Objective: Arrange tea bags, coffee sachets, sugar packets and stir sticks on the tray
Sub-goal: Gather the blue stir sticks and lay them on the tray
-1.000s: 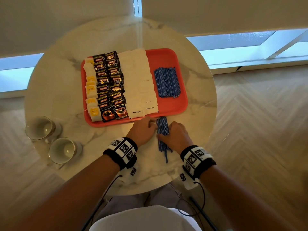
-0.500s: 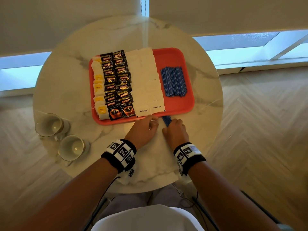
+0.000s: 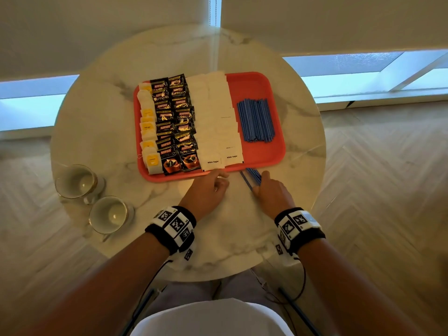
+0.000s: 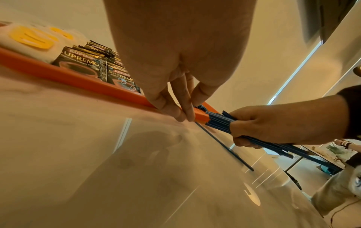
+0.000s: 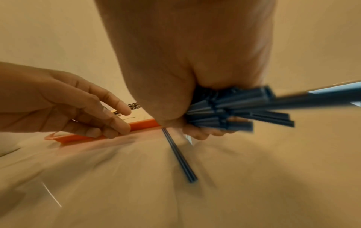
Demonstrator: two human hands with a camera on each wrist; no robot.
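A red tray [image 3: 264, 154] on a round marble table holds a column of tea bags [image 3: 148, 132], black coffee sachets [image 3: 174, 122], white sugar packets [image 3: 215, 117] and a pile of blue stir sticks [image 3: 255, 121]. Just below the tray's near rim, my right hand [image 3: 260, 183] grips a bundle of blue stir sticks [image 5: 234, 111], their tips against the tray rim [image 4: 78, 78]. A couple of loose sticks [image 5: 181, 158] lie on the table under that hand. My left hand [image 3: 221, 178] rests straight fingertips [image 4: 181, 111] on the near rim and holds nothing.
Two empty cups [image 3: 77, 181] [image 3: 109, 214] stand near the table's left edge. The table's near edge runs just behind my wrists. Bare marble lies between my forearms and to the right of the tray.
Both hands were cupped round the sticks on the table. Now the right hand has closed round the bundle and shifted right, and the left hand has moved off to the tray rim.
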